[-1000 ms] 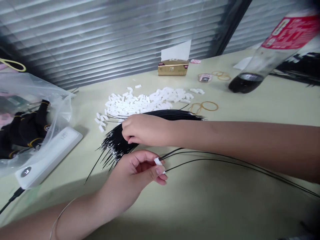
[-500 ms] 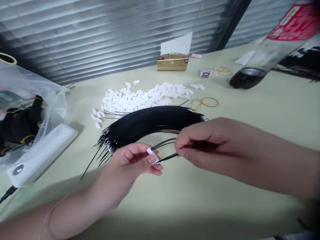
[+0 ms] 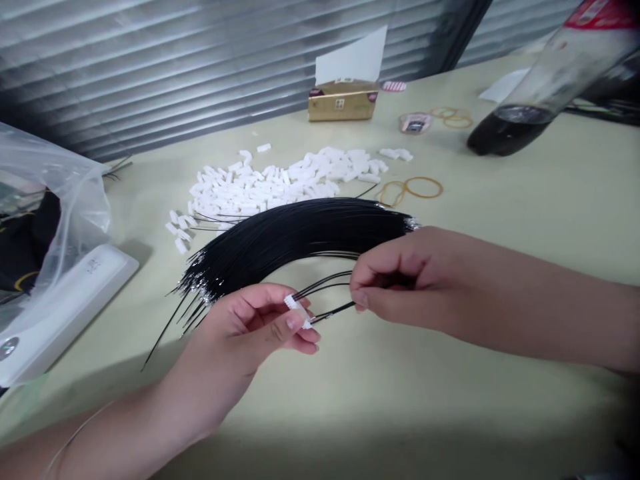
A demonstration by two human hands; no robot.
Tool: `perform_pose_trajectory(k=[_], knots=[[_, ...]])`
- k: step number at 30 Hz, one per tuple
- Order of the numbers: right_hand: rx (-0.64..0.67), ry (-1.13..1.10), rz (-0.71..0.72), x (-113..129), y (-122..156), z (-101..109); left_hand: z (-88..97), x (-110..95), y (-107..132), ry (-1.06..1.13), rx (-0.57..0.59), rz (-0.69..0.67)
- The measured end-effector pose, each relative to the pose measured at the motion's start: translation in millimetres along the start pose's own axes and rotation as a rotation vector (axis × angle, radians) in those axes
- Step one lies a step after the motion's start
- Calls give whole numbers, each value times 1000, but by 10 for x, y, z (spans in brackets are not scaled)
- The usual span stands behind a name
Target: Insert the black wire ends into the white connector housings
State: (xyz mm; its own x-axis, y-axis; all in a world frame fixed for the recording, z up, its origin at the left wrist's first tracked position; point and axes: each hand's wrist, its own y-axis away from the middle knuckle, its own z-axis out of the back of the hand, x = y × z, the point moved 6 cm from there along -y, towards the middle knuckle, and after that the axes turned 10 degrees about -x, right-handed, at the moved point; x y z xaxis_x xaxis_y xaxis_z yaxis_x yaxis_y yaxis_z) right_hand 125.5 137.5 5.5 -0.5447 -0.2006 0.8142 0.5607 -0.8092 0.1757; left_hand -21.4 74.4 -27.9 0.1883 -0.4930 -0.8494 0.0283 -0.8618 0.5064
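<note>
Between the thumb and fingers of my left hand is a small white connector housing, held at a tilt. Thin black wires run from the housing toward my right hand, whose thumb and forefinger are pinched on them. One wire with a bare metal tip shows near the housing's lower end; whether that tip is inside the housing I cannot tell. Just beyond both hands lies a thick curved bundle of black wires with metal terminals at its ends. Behind the bundle is a pile of white connector housings.
A gold box stands at the back near the blinds. Rubber bands lie right of the pile. A bottle of dark drink leans into view at right. At left are a plastic bag and a white power bank-like device.
The view has shifted slightly, so the bottle and box sit higher. My right hand still pinches the wires; a metal wire tip now shows a little apart from the housing's lower end.
</note>
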Motion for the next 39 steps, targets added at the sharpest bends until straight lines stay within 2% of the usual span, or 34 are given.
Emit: perform_pose_trajectory(k=[9, 16, 23, 31, 39], knots=[[-60, 29, 64, 40, 24, 7, -13, 12, 16, -23, 7, 33], [-114, 122, 236, 120, 92, 39, -29, -1, 9, -19, 28, 31], [-165, 211, 380, 212, 122, -19, -18, 1, 18, -15, 15, 46], [-108, 166, 316, 196, 121, -77, -34, 0, 21, -10, 23, 35], [-143, 177, 313, 172, 97, -82, -25, -8, 11, 6, 22, 44]])
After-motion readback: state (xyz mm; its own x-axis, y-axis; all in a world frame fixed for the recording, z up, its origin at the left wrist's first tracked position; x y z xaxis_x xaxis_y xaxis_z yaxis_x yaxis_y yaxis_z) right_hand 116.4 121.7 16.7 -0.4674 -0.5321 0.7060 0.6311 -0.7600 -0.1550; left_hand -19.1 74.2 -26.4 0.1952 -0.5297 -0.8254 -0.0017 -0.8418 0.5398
